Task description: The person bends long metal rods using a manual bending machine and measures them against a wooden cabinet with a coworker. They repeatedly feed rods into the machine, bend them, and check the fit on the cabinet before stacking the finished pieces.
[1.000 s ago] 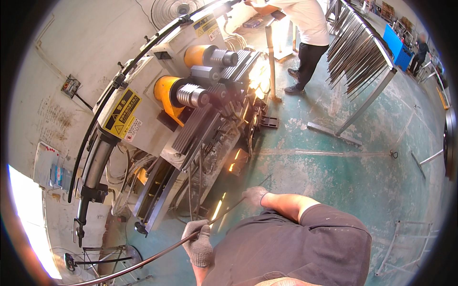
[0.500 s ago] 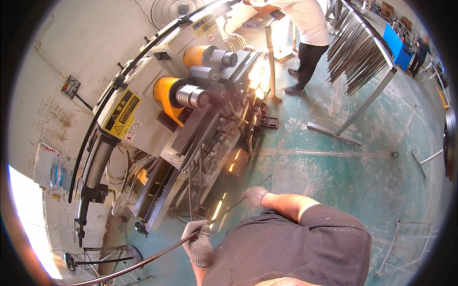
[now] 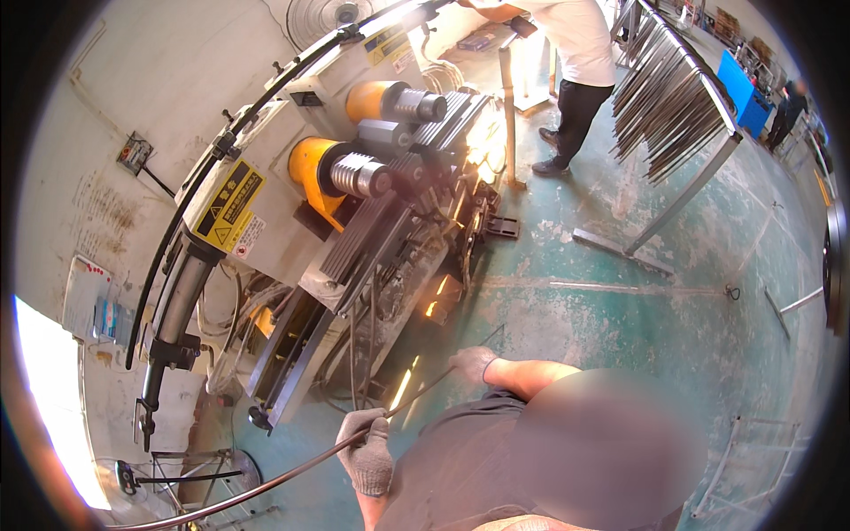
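A long, thin metal rod [image 3: 301,472] slants across the lower part of the view, bowed by the lens, from the lower left edge up to its thin end in front of the machine. My left hand [image 3: 366,456], in a grey knitted glove, is closed round it near the middle. Farther up the rod, my right hand [image 3: 475,363] is closed on it close to the far end, also in a light glove. Both hands are apart from the machine [image 3: 390,221], which has orange housings and ribbed metal rollers. My left hand is nearest to its lower end.
Beyond the machine, a person in a white shirt [image 3: 580,40] stands by a bright glow. Many dark rods [image 3: 664,115] hang from a metal rack [image 3: 686,195] at the far right. A floor stand [image 3: 190,478] is at lower left, and a blue cabinet [image 3: 742,93] stands farther back.
The view has shifted slightly, so the machine, the rack and the other person sit a little farther right. Both hands keep the same hold on the rod.
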A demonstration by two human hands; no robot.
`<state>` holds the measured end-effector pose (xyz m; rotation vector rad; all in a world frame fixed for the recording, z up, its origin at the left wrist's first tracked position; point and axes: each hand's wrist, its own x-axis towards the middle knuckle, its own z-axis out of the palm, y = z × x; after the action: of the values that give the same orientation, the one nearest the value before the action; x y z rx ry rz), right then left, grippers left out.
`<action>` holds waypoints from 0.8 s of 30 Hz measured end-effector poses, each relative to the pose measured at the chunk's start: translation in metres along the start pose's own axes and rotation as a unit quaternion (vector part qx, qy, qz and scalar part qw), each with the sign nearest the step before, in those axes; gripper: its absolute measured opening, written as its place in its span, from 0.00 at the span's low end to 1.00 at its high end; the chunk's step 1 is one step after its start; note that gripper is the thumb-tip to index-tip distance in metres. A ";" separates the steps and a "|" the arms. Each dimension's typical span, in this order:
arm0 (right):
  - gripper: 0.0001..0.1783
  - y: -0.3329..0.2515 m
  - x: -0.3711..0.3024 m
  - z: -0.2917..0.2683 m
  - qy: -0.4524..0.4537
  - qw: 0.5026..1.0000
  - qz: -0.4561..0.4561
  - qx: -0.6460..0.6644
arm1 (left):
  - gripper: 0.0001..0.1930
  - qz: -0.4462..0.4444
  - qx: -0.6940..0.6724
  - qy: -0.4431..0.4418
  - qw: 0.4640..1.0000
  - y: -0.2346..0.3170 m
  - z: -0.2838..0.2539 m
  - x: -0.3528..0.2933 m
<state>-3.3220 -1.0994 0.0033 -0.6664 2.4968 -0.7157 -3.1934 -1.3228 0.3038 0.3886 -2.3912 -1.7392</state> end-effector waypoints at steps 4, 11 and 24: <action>0.16 0.000 0.000 -0.001 -0.002 1.000 0.002 0.002 | 0.06 -0.008 -0.002 0.003 1.000 0.001 0.000 0.000; 0.16 -0.001 0.002 -0.002 -0.008 1.000 0.001 -0.002 | 0.06 -0.001 0.000 -0.001 1.000 -0.003 -0.002 0.003; 0.16 0.012 0.004 -0.002 -0.016 1.000 0.003 -0.014 | 0.06 0.013 0.002 0.003 1.000 -0.012 -0.002 0.011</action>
<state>-3.3303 -1.0920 -0.0036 -0.6758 2.4827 -0.6629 -3.2016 -1.3317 0.2925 0.3607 -2.3865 -1.7198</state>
